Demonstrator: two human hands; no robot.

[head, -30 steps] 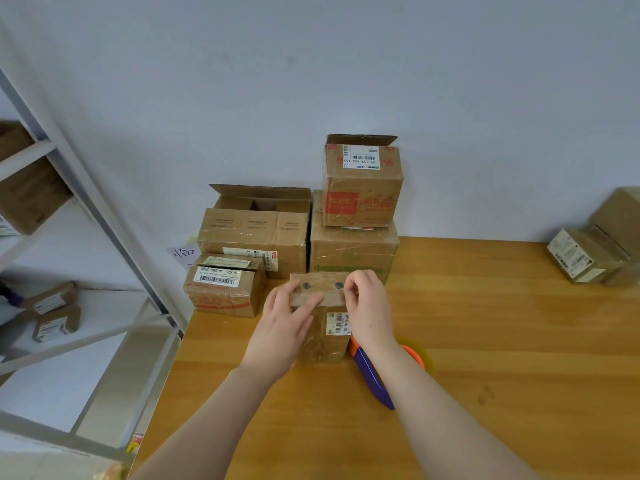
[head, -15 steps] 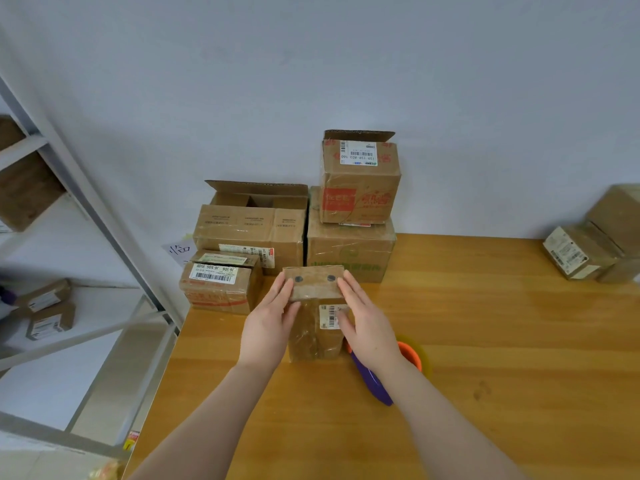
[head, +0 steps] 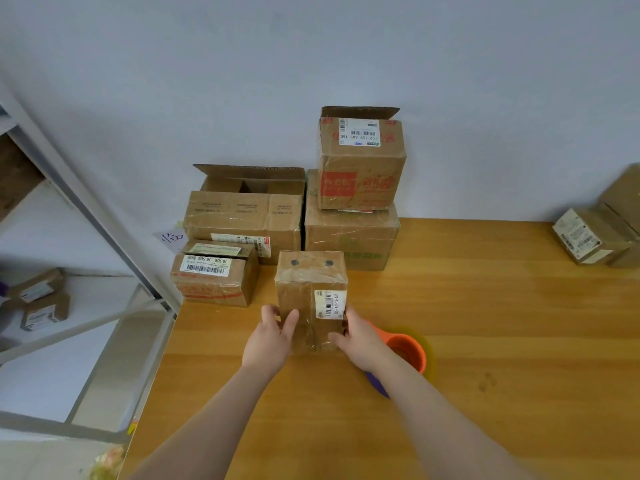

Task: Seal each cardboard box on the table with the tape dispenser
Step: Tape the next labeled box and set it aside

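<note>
A small upright cardboard box (head: 304, 292), wrapped in clear tape with a barcode label and two dark dots near its top, stands on the wooden table (head: 485, 341). My left hand (head: 268, 337) grips its lower left side, thumb across the front. My right hand (head: 358, 341) grips its lower right side. The tape dispenser (head: 407, 355), orange and purple with a yellowish roll, lies on the table just right of the box, partly hidden behind my right wrist.
Behind the held box stand an open-topped carton (head: 246, 216), a small labelled box (head: 214, 275), and a large box (head: 349, 237) with a red-printed box (head: 360, 161) stacked on it. More boxes (head: 592, 237) sit far right. A metal shelf frame (head: 86, 216) borders the table's left edge.
Both hands slid down from the box's top flap to its lower sides. The box now stands closer to me, with its top flap pressed flat.
</note>
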